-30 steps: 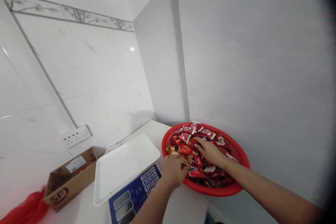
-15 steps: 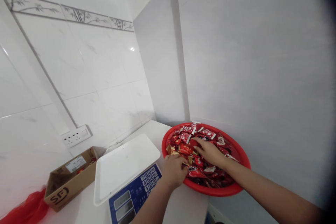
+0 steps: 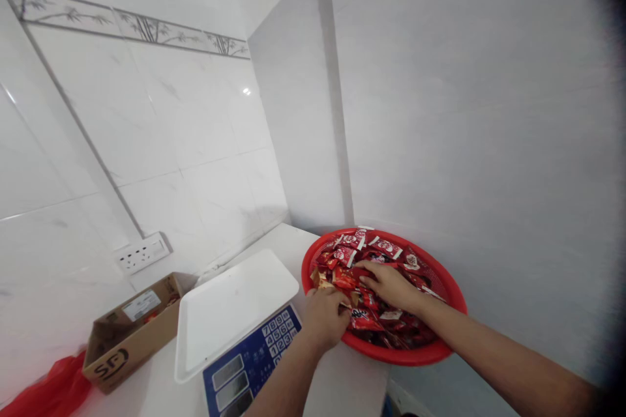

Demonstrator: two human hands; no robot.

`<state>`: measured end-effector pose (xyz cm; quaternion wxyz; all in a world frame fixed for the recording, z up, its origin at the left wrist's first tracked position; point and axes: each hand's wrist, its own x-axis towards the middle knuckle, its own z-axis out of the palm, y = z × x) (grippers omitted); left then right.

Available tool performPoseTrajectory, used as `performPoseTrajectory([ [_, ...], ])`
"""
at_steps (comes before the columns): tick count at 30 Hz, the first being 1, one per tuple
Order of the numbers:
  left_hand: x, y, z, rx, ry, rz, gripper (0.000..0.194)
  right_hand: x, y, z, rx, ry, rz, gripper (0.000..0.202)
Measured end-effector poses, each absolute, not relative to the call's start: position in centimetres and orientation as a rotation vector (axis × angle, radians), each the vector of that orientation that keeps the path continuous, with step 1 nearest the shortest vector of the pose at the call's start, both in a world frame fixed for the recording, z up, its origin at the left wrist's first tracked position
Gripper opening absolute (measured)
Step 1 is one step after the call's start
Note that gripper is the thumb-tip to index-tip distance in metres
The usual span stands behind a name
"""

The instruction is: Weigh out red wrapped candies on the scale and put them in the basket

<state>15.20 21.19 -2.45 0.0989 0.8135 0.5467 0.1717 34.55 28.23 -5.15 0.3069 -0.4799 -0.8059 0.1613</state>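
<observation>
A round red basket [image 3: 457, 296] full of small wrapped packets, mostly red with some gold, stands at the lower right. My left hand [image 3: 327, 318] is at the basket's left rim, its fingers curled down onto the gold and red packets; what its fingertips hold is hidden. Over the middle of the packets is my right hand [image 3: 391, 285], thumb and index finger apart, with its fingertips touching a red packet [image 3: 345, 278]. Nothing is visibly lifted out of the basket.
Left of the basket is a scale with a white tray [image 3: 235, 313] and a blue keypad panel [image 3: 259, 355]. Farther left are an open cardboard box [image 3: 117, 365] and a red plastic bag [image 3: 49, 388]. Tiled walls meet behind the table, with a socket [image 3: 141, 253] above the box.
My right hand has shifted slightly left and down over the packets, and the red packet that was by its fingertips is less visible. My left hand stays nearly still.
</observation>
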Motion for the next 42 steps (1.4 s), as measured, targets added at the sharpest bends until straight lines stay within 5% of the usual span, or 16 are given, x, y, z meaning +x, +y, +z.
performPoseTrajectory([
  [16, 15.3, 21.0, -2.3, 2.37, 1.673, 0.516, 0.019, 34.3, 27.3, -3.7, -1.139, -2.193, 0.583, 0.026],
  [27, 15.2, 21.3, -2.1, 2.391, 1.654, 0.426, 0.048, 34.3, 27.0, -3.4, -1.223, -2.203, 0.57, 0.019],
  [34, 15.3, 21.9, -1.2, 2.46, 1.677, 0.183, 0.076, 34.3, 26.9, -4.0, -1.166, -2.278, 0.536, 0.031],
  [42, 15.4, 22.1, -1.3, 2.439, 1.701, 0.249, 0.066, 33.2, 26.5, -2.9, -1.361, -2.366, 0.455, 0.046],
])
